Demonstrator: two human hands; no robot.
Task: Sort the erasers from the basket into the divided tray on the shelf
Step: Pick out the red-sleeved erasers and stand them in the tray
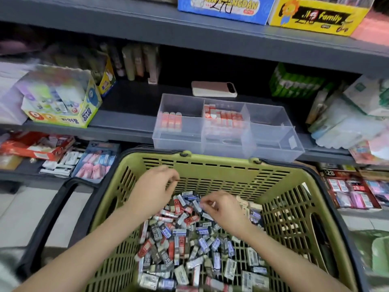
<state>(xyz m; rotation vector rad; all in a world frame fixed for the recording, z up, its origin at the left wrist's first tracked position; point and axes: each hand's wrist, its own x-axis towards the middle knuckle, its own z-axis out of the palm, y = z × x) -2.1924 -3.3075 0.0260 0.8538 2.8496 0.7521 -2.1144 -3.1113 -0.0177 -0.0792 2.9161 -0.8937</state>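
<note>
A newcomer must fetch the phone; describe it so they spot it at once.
On the dark middle shelf above the green basket stands a clear divided tray. Right behind it lies a pale pink phone, flat, plain and labelless among printed packs.

basket (210,160) in front of a shelf (126,123), divided tray (179,142) on the shelf edge just behind it

loose erasers (189,249) lie heaped in the basket, with the left hand (153,186) over the heap's far left and the right hand (221,207) to its right, at the top of the heap. in the tray, a row of erasers (171,121) stands in the left compartment and a stack (225,116) fills the middle one. a phone (213,89) lies behind the tray; a glue box (63,98) sits well to the tray's left.
</note>
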